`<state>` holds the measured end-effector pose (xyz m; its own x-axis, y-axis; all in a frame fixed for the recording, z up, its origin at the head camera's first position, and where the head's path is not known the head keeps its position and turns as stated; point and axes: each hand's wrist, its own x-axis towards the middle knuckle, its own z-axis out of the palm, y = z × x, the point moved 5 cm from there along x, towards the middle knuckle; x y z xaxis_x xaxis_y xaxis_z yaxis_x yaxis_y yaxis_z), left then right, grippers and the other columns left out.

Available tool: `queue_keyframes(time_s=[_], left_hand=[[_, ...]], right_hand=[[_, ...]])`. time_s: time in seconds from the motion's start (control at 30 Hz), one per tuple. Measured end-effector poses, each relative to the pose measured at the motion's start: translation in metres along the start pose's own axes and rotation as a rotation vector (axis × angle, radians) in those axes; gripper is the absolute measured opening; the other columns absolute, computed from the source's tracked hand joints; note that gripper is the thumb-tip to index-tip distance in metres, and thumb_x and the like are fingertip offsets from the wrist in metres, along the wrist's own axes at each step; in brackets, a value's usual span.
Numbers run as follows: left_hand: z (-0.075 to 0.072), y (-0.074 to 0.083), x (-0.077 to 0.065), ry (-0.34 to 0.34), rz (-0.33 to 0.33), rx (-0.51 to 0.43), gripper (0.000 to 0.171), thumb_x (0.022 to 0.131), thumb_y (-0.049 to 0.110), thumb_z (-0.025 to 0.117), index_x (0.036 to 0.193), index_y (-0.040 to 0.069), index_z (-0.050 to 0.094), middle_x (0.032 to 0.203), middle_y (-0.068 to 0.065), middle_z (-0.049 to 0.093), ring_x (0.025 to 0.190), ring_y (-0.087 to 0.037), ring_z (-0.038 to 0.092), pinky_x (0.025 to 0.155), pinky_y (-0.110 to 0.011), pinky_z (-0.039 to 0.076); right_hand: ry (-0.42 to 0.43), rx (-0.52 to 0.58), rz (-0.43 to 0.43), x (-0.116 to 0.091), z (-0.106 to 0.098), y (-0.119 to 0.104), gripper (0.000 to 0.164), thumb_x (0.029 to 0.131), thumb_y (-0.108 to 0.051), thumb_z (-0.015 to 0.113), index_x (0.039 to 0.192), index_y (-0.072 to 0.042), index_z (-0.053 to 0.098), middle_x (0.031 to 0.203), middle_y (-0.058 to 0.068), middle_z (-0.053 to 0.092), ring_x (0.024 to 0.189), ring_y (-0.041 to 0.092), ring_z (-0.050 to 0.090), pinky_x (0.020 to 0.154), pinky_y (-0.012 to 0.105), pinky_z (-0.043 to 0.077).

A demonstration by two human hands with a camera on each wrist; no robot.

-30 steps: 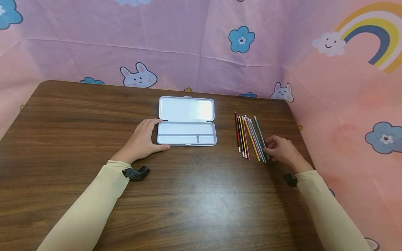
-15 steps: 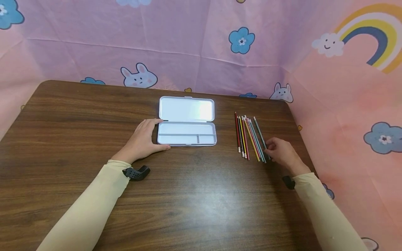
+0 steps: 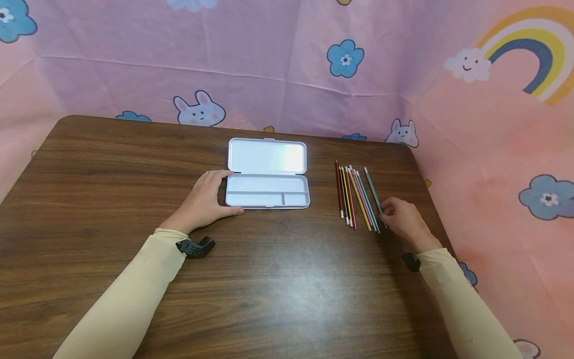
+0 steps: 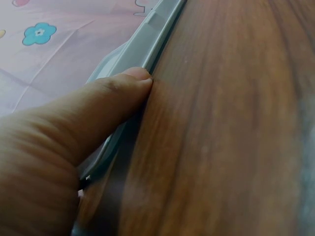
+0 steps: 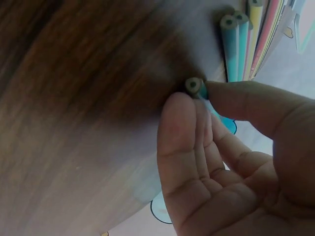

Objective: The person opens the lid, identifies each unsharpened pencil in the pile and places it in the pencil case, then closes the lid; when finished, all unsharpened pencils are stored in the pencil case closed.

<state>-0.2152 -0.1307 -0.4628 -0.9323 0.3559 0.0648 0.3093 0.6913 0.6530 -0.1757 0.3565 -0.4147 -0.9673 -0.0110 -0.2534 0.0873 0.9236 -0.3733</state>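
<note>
A white pencil case (image 3: 267, 182) lies with its lid raised, its long and short compartments bare. My left hand (image 3: 201, 203) spans the case's left end, thumb on the front edge and fingers by the hinge side. In the left wrist view the thumb (image 4: 110, 96) presses against the case's side wall (image 4: 147, 37). My right hand (image 3: 402, 221) pinches a green pencil (image 3: 372, 187) near its unsharpened end, between thumb and fingers. The right wrist view shows that pencil's blunt end (image 5: 195, 86) at the fingertips, low over the table.
Several pencils (image 3: 351, 197) in red, black, yellow and blue-green lie side by side between the case and my right hand. The brown wooden table (image 3: 287, 274) meets a patterned pink cloth (image 3: 287, 99) at the back and right.
The green pencil in my right hand has shifted slightly right, away from the other pencils. My left hand stays at the case.
</note>
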Motion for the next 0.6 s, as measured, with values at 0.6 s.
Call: queue_keyframes(time_s=[0.6], left_hand=[[0.001, -0.001, 0.000, -0.002, -0.007, 0.006, 0.103, 0.079, 0.052, 0.088, 0.156, 0.006, 0.036, 0.157, -0.017, 0.039, 0.147, -0.035, 0.033, 0.125, -0.058, 0.018]], right_hand=[[0.295, -0.015, -0.176, 0.007, -0.013, -0.034, 0.022, 0.096, -0.010, 0.065, 0.115, -0.003, 0.073, 0.099, 0.015, 0.071, 0.087, 0.029, 0.065, 0.075, 0.048, 0.054]])
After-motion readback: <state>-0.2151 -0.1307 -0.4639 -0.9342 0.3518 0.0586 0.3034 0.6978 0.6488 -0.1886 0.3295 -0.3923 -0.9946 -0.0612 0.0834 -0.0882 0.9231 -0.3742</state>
